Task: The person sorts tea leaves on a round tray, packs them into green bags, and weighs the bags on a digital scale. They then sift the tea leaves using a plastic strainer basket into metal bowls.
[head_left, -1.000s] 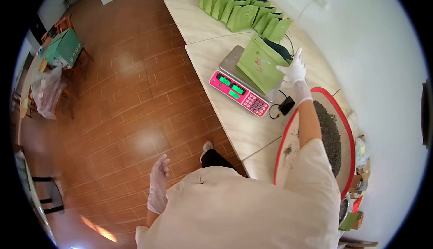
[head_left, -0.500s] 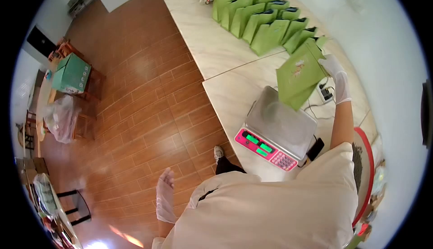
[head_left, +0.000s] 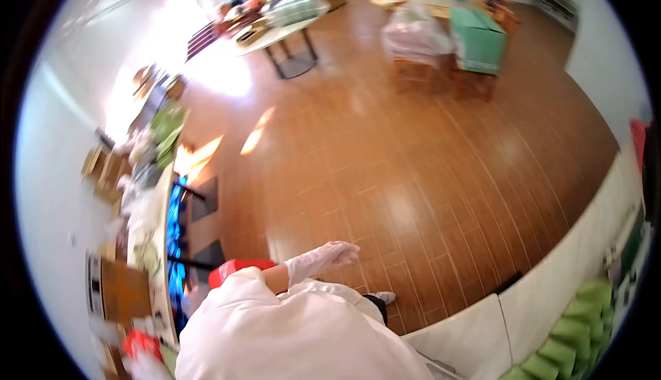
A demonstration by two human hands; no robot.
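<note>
My left hand, in a thin see-through glove, hangs in front of my body over the floor. Its fingers are loosely extended and hold nothing. My right hand is out of view. Several green pouches stand in rows on the pale counter at the lower right. Beside my body, a small metal edge of the weighing scale shows at the bottom; the rest is hidden.
Tiled floor stretches ahead. A green carton and a plastic-wrapped bundle rest on wooden chairs. At left are a loaded long table, cardboard boxes and a red object beside my arm.
My view has swung left, away from the counter. The scale is almost out of sight, and my right hand with the green pouch it held has left the view. My left hand stays empty.
</note>
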